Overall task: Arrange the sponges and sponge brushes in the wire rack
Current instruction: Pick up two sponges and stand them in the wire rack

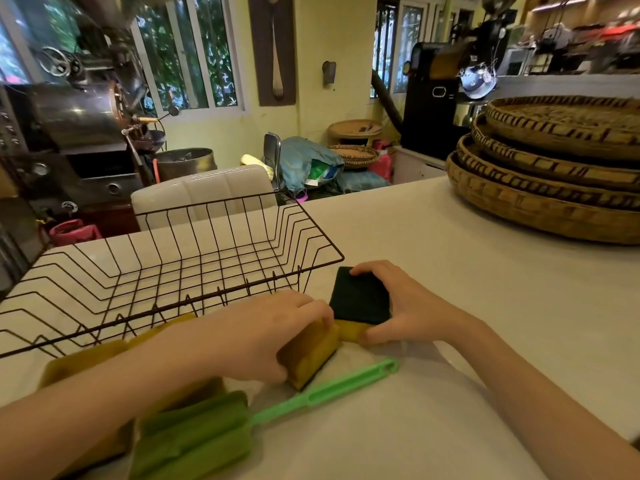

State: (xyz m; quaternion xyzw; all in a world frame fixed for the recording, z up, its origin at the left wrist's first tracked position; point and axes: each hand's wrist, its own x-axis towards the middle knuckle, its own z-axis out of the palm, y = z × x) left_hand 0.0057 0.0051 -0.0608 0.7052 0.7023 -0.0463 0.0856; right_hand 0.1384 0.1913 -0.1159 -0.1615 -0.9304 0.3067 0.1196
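left hand (273, 336): closed on yellow sponge (310, 355), tilted on worktop (485, 306) | right hand (401, 306): clasped around dark-topped sponge (358, 299) lying flat | green sponge brush (263, 415): laid near front edge | wire rack (166, 268): seen behind hands, nothing inside

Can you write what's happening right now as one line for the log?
left hand: gripping tilted sponge | right hand: gripping flat sponge | wire rack: empty | sponge brush: on table

Dark metal wire rack (194, 258) — matt; woven wicker trays (554, 188).
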